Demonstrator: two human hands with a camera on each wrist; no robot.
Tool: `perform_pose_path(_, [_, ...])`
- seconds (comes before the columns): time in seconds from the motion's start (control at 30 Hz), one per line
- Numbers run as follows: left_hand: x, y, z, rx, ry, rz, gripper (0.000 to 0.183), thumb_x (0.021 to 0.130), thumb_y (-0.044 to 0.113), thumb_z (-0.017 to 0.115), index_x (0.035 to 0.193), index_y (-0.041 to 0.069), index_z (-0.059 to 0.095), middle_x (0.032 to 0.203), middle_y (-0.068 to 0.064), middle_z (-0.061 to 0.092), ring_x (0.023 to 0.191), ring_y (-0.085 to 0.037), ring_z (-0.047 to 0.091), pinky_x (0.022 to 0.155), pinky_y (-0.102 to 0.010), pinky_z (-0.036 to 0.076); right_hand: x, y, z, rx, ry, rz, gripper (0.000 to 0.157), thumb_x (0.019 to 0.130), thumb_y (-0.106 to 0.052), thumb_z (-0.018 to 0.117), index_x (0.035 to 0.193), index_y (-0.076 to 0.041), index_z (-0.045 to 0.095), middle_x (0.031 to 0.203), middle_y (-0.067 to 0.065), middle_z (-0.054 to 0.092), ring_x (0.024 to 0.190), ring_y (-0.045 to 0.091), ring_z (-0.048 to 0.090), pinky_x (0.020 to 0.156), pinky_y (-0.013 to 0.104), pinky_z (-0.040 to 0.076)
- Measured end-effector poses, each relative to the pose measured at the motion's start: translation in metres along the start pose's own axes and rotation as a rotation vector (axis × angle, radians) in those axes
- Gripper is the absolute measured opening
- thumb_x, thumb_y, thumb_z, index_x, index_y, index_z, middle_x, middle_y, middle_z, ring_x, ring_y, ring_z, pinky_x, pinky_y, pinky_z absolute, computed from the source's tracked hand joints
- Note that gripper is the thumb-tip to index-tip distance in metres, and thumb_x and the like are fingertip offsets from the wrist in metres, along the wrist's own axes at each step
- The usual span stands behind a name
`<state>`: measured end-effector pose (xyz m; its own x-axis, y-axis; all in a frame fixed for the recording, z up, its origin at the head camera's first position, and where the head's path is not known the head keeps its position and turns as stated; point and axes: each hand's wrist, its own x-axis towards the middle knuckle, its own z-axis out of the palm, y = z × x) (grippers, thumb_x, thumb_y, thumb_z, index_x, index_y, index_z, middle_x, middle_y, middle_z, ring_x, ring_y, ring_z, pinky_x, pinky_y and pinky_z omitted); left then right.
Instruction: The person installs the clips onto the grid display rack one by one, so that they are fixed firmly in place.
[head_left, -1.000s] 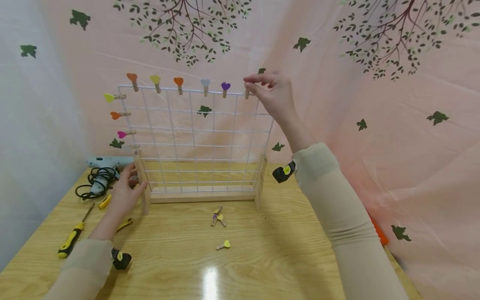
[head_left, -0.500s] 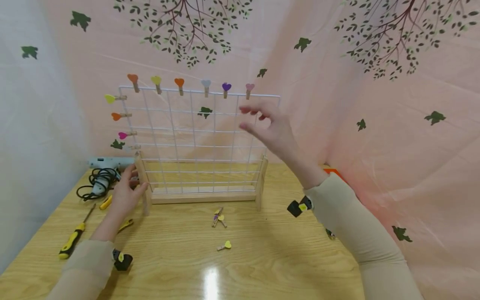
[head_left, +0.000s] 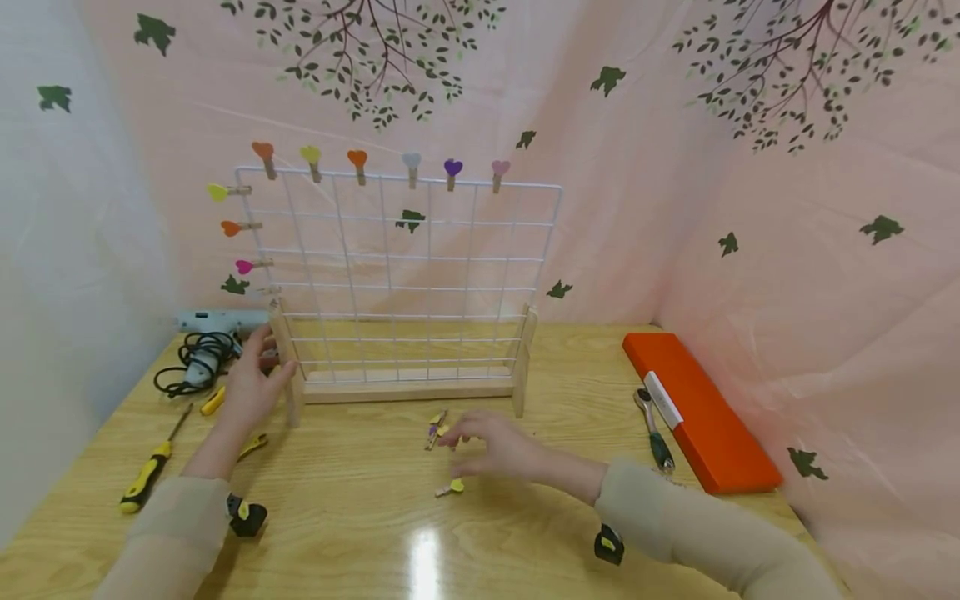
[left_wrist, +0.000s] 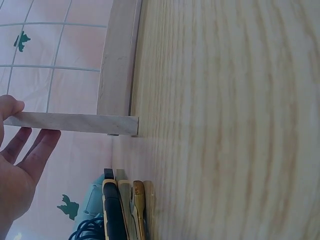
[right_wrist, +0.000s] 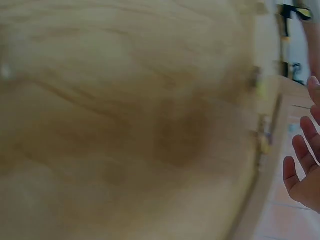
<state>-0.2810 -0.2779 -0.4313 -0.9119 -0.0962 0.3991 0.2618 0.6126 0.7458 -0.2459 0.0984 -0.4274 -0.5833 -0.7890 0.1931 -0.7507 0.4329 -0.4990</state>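
A white wire grid rack (head_left: 387, 219) stands upright in a wooden base. Heart-topped mini clothespins line its top edge, among them a pink one (head_left: 498, 174) at the right, and its upper left side. With thumb and fingers on opposite faces, my left hand (head_left: 253, 390) pinches the rack's left wooden post (left_wrist: 75, 122). My right hand (head_left: 495, 448), blurred, is low over the table with fingers spread and nothing held. At its fingertips lie a small pile of clothespins (head_left: 434, 431) and a single yellow-heart clothespin (head_left: 451, 489).
A pale blue glue gun (head_left: 225, 321) with a coiled black cord lies behind my left hand. Nearby are a yellow-and-black screwdriver (head_left: 146, 477) and other yellow-handled tools. On the right sit a ratchet wrench (head_left: 655, 431) and an orange box (head_left: 705, 417).
My right hand has let go of the pink clothespin, which stays on the top wire, and has come down to the loose clothespins. The left hand keeps its place on the post.
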Motion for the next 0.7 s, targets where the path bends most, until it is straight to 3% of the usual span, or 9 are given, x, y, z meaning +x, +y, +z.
perform_pose_path(0.2, [-0.001, 0.002, -0.001, -0.012, -0.018, -0.021, 0.064, 0.089, 0.024, 0.053, 0.142, 0.027, 0.017, 0.129, -0.022, 0.039, 0.104, -0.04, 0.048, 0.076, -0.054, 0.045, -0.013, 0.014, 0.033, 0.003, -0.062, 0.025, 0.035, 0.073, -0.035, 0.071, 0.103, -0.02, 0.065, 0.097, -0.009, 0.059, 0.092, 0.003, 0.05, 0.081, 0.019, 0.041])
perform_pose_path(0.43, [-0.002, 0.003, -0.002, -0.018, -0.022, -0.018, 0.063, 0.089, 0.024, 0.052, 0.142, 0.024, 0.018, 0.129, -0.024, 0.039, 0.105, -0.042, 0.046, 0.075, -0.056, 0.045, -0.013, 0.015, 0.037, -0.062, -0.053, 0.01, 0.019, 0.074, -0.032, 0.071, 0.09, -0.022, 0.069, 0.092, -0.01, 0.059, 0.089, 0.001, 0.049, 0.081, 0.018, 0.039])
perform_pose_path(0.53, [-0.002, 0.003, -0.002, -0.017, -0.021, -0.018, 0.063, 0.089, 0.023, 0.053, 0.142, 0.024, 0.018, 0.129, -0.024, 0.039, 0.104, -0.042, 0.047, 0.076, -0.056, 0.045, -0.012, 0.015, 0.036, -0.01, -0.06, 0.039, 0.016, 0.076, -0.029, 0.069, 0.09, -0.021, 0.068, 0.091, -0.01, 0.059, 0.086, 0.0, 0.05, 0.079, 0.015, 0.041])
perform_pose_path(0.7, [-0.001, 0.004, -0.001, -0.02, -0.023, -0.019, 0.063, 0.089, 0.024, 0.053, 0.142, 0.023, 0.017, 0.129, -0.025, 0.038, 0.105, -0.042, 0.046, 0.076, -0.056, 0.044, -0.01, 0.011, 0.017, 0.182, -0.08, 0.154, 0.012, 0.08, -0.023, 0.065, 0.092, -0.02, 0.066, 0.09, -0.011, 0.062, 0.079, -0.001, 0.055, 0.069, 0.015, 0.047])
